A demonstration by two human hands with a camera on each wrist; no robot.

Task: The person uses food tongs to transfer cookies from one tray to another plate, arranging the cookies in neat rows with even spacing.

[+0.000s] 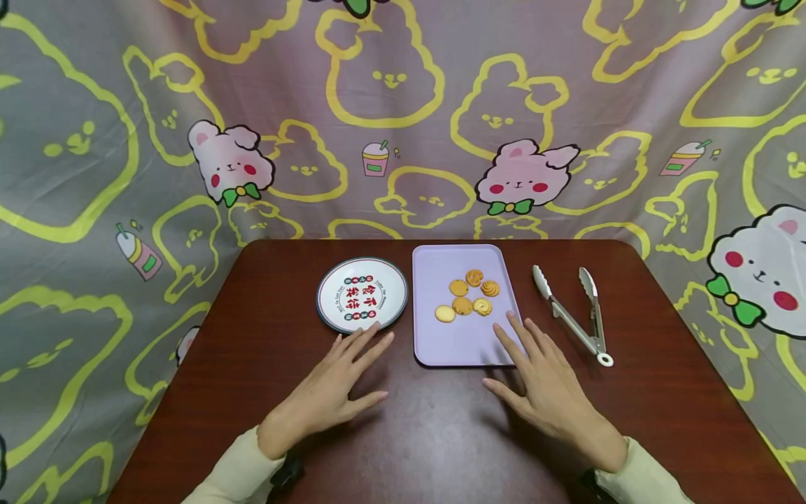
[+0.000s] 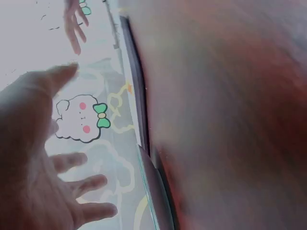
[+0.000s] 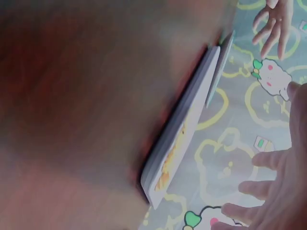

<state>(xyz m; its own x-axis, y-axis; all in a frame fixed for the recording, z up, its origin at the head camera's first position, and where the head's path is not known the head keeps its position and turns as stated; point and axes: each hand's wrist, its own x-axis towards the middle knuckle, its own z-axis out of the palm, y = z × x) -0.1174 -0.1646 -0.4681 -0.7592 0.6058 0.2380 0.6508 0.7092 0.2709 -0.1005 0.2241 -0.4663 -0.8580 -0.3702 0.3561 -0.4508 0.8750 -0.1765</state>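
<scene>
In the head view my left hand (image 1: 336, 381) hovers over the table with fingers spread, its fingertips overlapping the near rim of a round white plate (image 1: 334, 297) that has a dark edge and red and black lettering. My right hand (image 1: 548, 378), also spread and holding nothing, hangs by the near right corner of a lilac rectangular tray (image 1: 441, 346). Several cookies lie grouped on the tray, among them a pale oval cookie (image 1: 445, 313) and a swirled cookie (image 1: 490, 288). To the right of the tray lie metal tongs (image 1: 576, 329) with white tips, their arms spread apart.
The dark reddish-brown table (image 1: 428, 434) carries all these things. Behind it and on both sides hangs a grey-pink curtain (image 1: 434, 154) printed with yellow outlines and rabbit faces. The plate stands just left of the tray with a narrow gap between them.
</scene>
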